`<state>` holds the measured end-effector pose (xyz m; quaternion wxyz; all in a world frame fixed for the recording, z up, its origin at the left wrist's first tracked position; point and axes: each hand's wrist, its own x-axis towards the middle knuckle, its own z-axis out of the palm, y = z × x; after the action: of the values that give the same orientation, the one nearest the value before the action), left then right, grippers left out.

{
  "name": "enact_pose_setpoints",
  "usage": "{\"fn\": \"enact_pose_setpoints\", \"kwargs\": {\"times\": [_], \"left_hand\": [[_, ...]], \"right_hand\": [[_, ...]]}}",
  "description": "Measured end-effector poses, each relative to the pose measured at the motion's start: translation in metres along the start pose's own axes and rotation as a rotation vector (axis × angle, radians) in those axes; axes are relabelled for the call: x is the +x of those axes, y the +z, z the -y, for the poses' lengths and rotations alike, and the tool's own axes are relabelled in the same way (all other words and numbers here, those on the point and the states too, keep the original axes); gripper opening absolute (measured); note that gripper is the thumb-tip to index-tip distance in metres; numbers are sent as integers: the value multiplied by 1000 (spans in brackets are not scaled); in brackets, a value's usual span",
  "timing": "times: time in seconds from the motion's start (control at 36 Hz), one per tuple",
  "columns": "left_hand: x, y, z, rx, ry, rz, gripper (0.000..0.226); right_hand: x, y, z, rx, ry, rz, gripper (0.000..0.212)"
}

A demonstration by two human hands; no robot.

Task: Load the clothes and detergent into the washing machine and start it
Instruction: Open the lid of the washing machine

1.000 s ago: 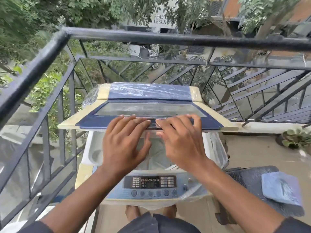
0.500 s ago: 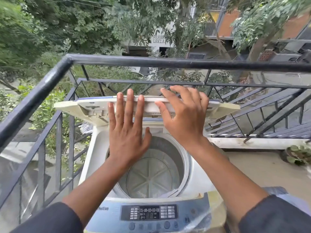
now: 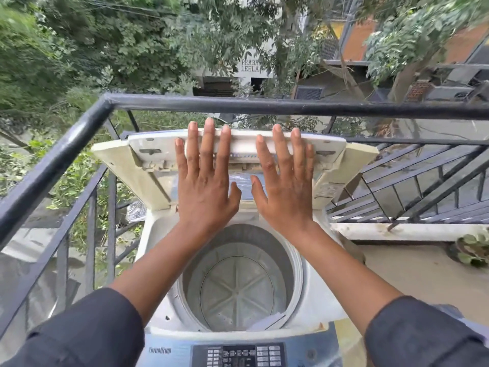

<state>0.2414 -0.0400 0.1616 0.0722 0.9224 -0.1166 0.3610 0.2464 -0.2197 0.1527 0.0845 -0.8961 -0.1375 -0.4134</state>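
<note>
A white top-loading washing machine (image 3: pixel 156 242) stands in front of me on a balcony. Its folding lid (image 3: pixel 148 165) is raised and tilted back toward the railing, its cream underside facing me. My left hand (image 3: pixel 205 181) and my right hand (image 3: pixel 284 184) lie flat against that underside, fingers spread, fingertips at the lid's top edge. Below them the round drum (image 3: pixel 238 282) is uncovered and holds nothing. The blue control panel (image 3: pixel 238 356) with its buttons runs along the bottom edge. No clothes or detergent are in sight.
A black metal railing (image 3: pixel 264 107) runs close behind the lid and down the left side. A potted plant (image 3: pixel 471 251) sits on the balcony floor at the right. Trees and buildings lie beyond.
The lid has swung up from nearly flat to folded back against the railing, uncovering the drum. Both hands went from gripping its front edge to pressing flat on its underside.
</note>
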Motion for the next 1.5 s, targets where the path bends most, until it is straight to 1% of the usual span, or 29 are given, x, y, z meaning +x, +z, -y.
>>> {"fn": "enact_pose_setpoints", "kwargs": {"times": [0.19, 0.39, 0.58, 0.83, 1.17, 1.5], "left_hand": [[32, 8, 6, 24, -12, 42, 103], [57, 21, 17, 21, 8, 98, 105], [71, 29, 19, 25, -17, 142, 105], [62, 21, 16, 24, -10, 128, 105], [54, 11, 12, -23, 9, 78, 103], [48, -1, 7, -44, 16, 69, 102]], "right_hand": [[28, 11, -6, -11, 21, 41, 75], [52, 27, -18, -21, 12, 110, 77], [64, 36, -19, -6, 47, 149, 85], [55, 31, -18, -23, 29, 124, 85], [52, 11, -12, -10, 45, 137, 80], [48, -5, -10, -39, 68, 163, 79]]}}
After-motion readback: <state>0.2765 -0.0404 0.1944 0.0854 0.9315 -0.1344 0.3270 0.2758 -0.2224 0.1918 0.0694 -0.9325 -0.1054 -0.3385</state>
